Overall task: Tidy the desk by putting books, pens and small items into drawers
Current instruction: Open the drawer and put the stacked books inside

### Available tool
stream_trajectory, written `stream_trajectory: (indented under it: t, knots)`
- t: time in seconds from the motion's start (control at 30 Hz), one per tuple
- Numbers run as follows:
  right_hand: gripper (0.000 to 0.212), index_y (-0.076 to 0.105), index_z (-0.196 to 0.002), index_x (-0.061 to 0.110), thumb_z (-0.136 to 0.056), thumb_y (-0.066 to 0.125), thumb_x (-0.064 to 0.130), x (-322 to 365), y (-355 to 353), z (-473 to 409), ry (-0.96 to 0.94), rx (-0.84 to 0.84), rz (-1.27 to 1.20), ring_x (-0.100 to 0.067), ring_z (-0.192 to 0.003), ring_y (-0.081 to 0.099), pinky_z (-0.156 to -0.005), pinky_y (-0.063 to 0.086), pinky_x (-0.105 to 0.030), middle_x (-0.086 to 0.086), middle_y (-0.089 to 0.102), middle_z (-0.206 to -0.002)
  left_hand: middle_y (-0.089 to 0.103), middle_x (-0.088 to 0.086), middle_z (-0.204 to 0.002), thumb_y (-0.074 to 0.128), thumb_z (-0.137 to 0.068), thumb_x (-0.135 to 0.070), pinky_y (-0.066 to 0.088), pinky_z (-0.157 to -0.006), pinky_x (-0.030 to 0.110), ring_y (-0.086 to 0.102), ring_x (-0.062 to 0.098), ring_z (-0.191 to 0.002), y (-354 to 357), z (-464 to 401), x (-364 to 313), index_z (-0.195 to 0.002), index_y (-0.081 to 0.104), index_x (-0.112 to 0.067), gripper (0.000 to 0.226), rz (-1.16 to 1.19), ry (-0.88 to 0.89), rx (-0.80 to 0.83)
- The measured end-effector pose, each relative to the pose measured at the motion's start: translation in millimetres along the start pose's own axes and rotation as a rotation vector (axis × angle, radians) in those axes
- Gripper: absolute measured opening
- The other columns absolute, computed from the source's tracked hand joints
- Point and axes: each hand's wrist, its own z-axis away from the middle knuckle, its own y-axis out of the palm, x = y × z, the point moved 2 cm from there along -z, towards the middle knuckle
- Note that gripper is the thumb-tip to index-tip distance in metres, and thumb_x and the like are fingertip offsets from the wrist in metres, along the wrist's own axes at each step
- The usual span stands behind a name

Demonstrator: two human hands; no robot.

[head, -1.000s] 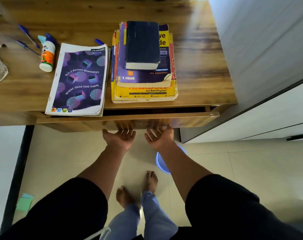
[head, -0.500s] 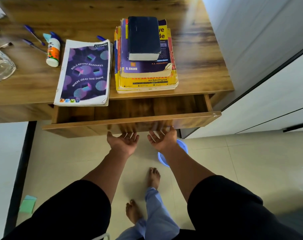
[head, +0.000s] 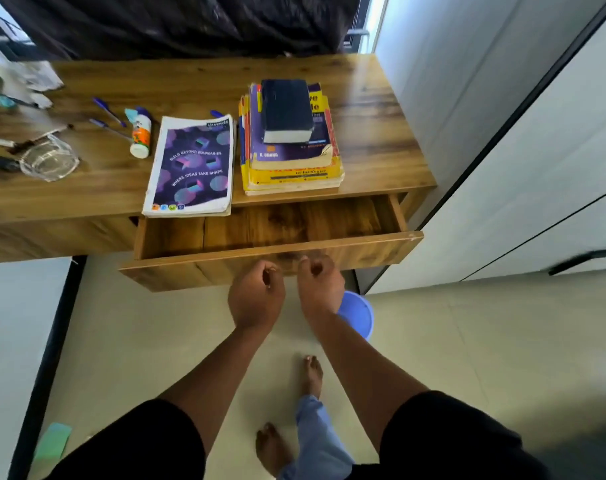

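Just beyond the curled fingers of both hands, the drawer (head: 270, 233) stands pulled out from under the wooden desk (head: 374, 109), its inside showing bare wood. The left hand (head: 256, 296) and the right hand (head: 320, 287) hang side by side in front of the drawer's front panel, backs toward the camera, fingers clenched loosely into the palms and gripping nothing that can be seen. Whether the knuckles touch the panel cannot be told; they sit right at its lower edge.

Farther out from the fingers, on the desktop above the drawer, a stack of books (head: 291, 157) lies flat, with a dark thick book (head: 286, 109) on top. Left of the stack, a purple notebook (head: 192, 168) lies with its near edge overhanging the desk front, above the drawer's left end. Farther left of the fingers stands a small white bottle (head: 140, 138) lying on its side, with blue pens (head: 109, 112) scattered just beside it. At the far left, a clear glass dish (head: 48, 161) rests among small dark items too blurred to name.

Below the right hand, on the tiled floor, a blue bucket (head: 358, 315) shows partly behind the wrist. Near the person's bare feet, well to the left, a pale green slip (head: 54, 439) lies on the floor.
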Motion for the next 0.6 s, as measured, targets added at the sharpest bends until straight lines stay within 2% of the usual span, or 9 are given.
stream_trajectory:
  t: [0.07, 0.1, 0.17, 0.23, 0.3, 0.37, 0.5, 0.6]
  knots:
    - [0.017, 0.061, -0.091, 0.022, -0.094, 0.057, 0.038, 18.2, -8.1, 2.5, -0.242, -0.012, 0.195, -0.024, -0.088, 0.059, -0.072, 0.047, -0.035, 0.003, 0.065, -0.091, 0.066, 0.002, -0.097, 0.062, -0.094, -0.025, 0.044, -0.07, 0.03, 0.058, 0.021, -0.089, -19.1, -11.1, -10.3, -0.1, 0.07, -0.02, 0.011, -0.141, 0.256, -0.13]
    - [0.016, 0.061, -0.096, 0.021, -0.093, 0.057, 0.036, 23.3, -9.3, -1.0, -0.35, -0.021, 0.303, -0.024, -0.093, 0.057, -0.077, 0.048, -0.038, 0.001, 0.064, -0.099, 0.064, 0.006, -0.103, 0.063, -0.091, -0.026, 0.045, -0.077, 0.035, 0.056, 0.024, -0.095, -23.3, -19.9, -8.6, -0.107, 0.068, -0.019, 0.018, -0.203, 0.32, -0.133]
    - [0.02, 0.061, -0.105, 0.021, -0.088, 0.059, 0.03, 31.4, -12.9, -8.0, -0.566, -0.027, 0.519, -0.028, -0.102, 0.055, -0.086, 0.046, -0.042, -0.003, 0.063, -0.106, 0.063, 0.012, -0.116, 0.06, -0.087, -0.034, 0.046, -0.091, 0.043, 0.057, 0.032, -0.106, -29.6, -36.9, -1.3, -0.123, 0.064, -0.016, 0.04, -0.354, 0.323, -0.013]
    - [0.032, 0.062, -0.119, 0.022, -0.087, 0.06, 0.028, 34.2, -15.9, -20.4, -0.663, 0.072, 0.69, -0.031, -0.112, 0.054, -0.096, 0.042, -0.045, -0.005, 0.063, -0.116, 0.063, 0.014, -0.128, 0.053, -0.091, -0.043, 0.044, -0.102, 0.048, 0.058, 0.036, -0.117, -28.3, -51.2, 8.1, -0.135, 0.057, -0.015, 0.051, -0.501, 0.241, 0.189]
    - [0.038, 0.059, -0.131, 0.022, -0.094, 0.055, 0.029, 36.8, -21.3, -29.1, -0.668, 0.226, 0.837, -0.031, -0.125, 0.051, -0.11, 0.035, -0.048, -0.005, 0.061, -0.128, 0.063, 0.011, -0.132, 0.047, -0.099, -0.045, 0.042, -0.106, 0.048, 0.057, 0.034, -0.122, -28.5, -55.8, 14.4, -0.136, 0.056, -0.017, 0.048, -0.576, 0.229, 0.309]
    - [0.039, 0.057, -0.135, 0.023, -0.097, 0.052, 0.029, 39.1, -26.7, -36.6, -0.648, 0.332, 0.935, -0.031, -0.131, 0.05, -0.115, 0.031, -0.048, -0.005, 0.06, -0.133, 0.063, 0.008, -0.133, 0.043, -0.102, -0.045, 0.042, -0.105, 0.045, 0.057, 0.031, -0.122, -31.2, -57.8, 16.4, -0.135, 0.058, -0.018, 0.044, -0.571, 0.257, 0.334]
    - [0.034, 0.059, -0.131, 0.024, -0.097, 0.055, 0.028, 48.8, -32.5, -37.7, -0.67, 0.391, 1.036, -0.03, -0.124, 0.057, -0.113, 0.034, -0.046, -0.006, 0.067, -0.125, 0.067, 0.003, -0.132, 0.049, -0.102, -0.045, 0.048, -0.104, 0.041, 0.061, 0.027, -0.121, -40.6, -55.4, 9.7, -0.135, 0.062, -0.021, 0.042, -0.52, 0.246, 0.333]
    - [0.031, 0.063, -0.127, 0.023, -0.098, 0.059, 0.032, 51.1, -32.4, -32.3, -0.619, 0.383, 1.017, -0.029, -0.118, 0.059, -0.103, 0.046, -0.043, -0.006, 0.069, -0.12, 0.07, 0.001, -0.126, 0.06, -0.1, -0.041, 0.053, -0.095, 0.038, 0.064, 0.025, -0.116, -47.4, -49.3, 6.7, -0.132, 0.065, -0.023, 0.037, -0.46, 0.205, 0.347]
